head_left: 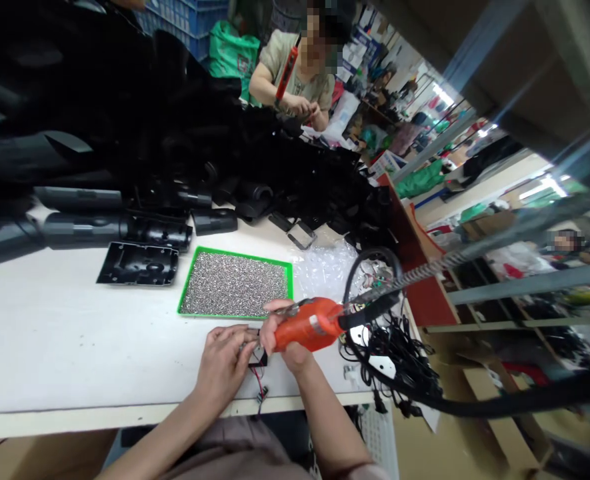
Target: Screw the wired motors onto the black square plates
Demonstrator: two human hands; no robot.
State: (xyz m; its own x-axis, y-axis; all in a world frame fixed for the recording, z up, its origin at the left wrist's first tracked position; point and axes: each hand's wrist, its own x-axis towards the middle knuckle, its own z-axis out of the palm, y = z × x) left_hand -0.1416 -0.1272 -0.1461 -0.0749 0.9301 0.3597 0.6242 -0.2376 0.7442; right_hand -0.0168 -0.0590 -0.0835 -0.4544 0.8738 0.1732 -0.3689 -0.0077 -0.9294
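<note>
My right hand is wrapped round an orange electric screwdriver, which lies almost level and points left. Its tip is at a small black part, largely covered by my fingers. My left hand is closed on that part, thumb and fingers pressed together beside the tip. Red and dark wires run down from the part to a small connector or board by the table's edge. Just beyond my hands sits a green tray full of small silvery screws.
Black plastic housings are heaped along the left and back. Clear plastic bags and a tangle of black cables lie to the right. The screwdriver's thick black cord loops right. A co-worker sits across the table.
</note>
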